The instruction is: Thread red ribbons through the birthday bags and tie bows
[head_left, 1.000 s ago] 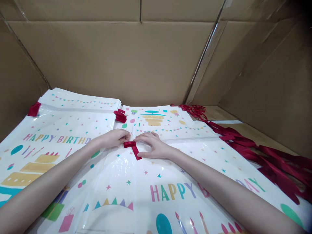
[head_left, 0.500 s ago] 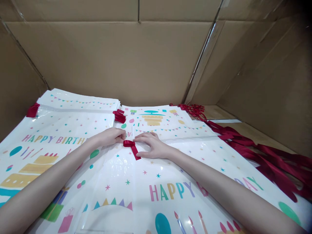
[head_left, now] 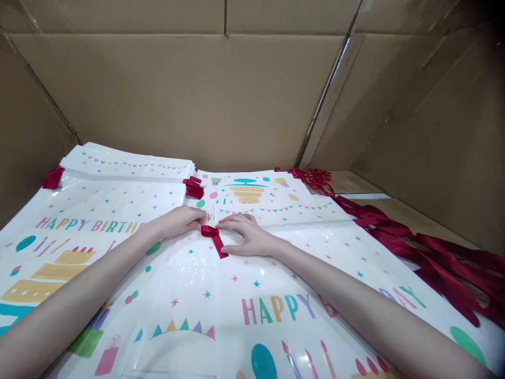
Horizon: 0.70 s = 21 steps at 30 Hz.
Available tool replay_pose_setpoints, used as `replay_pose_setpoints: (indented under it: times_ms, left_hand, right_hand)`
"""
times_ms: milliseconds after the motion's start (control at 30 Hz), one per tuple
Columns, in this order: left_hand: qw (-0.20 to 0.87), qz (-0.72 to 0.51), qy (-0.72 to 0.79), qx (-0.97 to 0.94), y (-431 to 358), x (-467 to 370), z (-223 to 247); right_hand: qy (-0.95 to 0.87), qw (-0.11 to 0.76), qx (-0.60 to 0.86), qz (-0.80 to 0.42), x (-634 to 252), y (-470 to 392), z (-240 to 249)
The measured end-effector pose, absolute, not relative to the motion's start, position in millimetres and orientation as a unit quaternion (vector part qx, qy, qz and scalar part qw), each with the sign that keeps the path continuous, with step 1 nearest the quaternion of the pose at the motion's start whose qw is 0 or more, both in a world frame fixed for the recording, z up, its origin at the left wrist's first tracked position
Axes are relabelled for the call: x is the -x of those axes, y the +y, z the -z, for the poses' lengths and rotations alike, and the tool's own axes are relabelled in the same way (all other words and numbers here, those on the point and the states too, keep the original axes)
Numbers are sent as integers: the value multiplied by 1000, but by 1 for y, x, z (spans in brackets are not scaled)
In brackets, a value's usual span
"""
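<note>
A looped red ribbon [head_left: 211,232] lies at the left edge of a white printed birthday bag [head_left: 276,268], one short tail pointing toward me. My left hand [head_left: 185,220] is closed at the loop's left side, its fingertips pressed together against the ribbon. From the right, my right hand [head_left: 248,237] rests with thumb and fingers apart, the fingers at the loop's upper right and the thumb touching the tail. To the left lies a stack of similar white bags [head_left: 126,189], with folded red ribbon [head_left: 193,187] at its right edge and more red ribbon [head_left: 53,178] at its left.
Loose red ribbons [head_left: 418,247] spread along the right side over cardboard [head_left: 418,216]. A tangle of thin red ribbon [head_left: 313,178] lies at the back. Cardboard walls [head_left: 189,100] rise behind and on both sides. Another printed sheet [head_left: 252,188] shows behind the front bag.
My left hand and the ribbon loop have shifted very slightly to the right. My right hand stays almost still.
</note>
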<state>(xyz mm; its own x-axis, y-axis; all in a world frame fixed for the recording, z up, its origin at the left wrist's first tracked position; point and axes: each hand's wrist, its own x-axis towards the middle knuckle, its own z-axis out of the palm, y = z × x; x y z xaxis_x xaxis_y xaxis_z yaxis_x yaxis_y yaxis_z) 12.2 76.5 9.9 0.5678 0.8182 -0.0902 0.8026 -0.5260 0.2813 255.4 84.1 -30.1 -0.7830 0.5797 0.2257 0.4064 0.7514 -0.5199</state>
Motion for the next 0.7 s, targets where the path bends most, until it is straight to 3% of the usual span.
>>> replay_pose_setpoints:
  times_ms: [467,700]
  left_hand:
    - [36,-40,480,-876,80,-29,7]
    - [63,-63,498,-863,80,-36,9]
  right_hand:
    - [-914,196,264,-236,-256,86,34]
    - [-913,200,265,-239,-255,87,35]
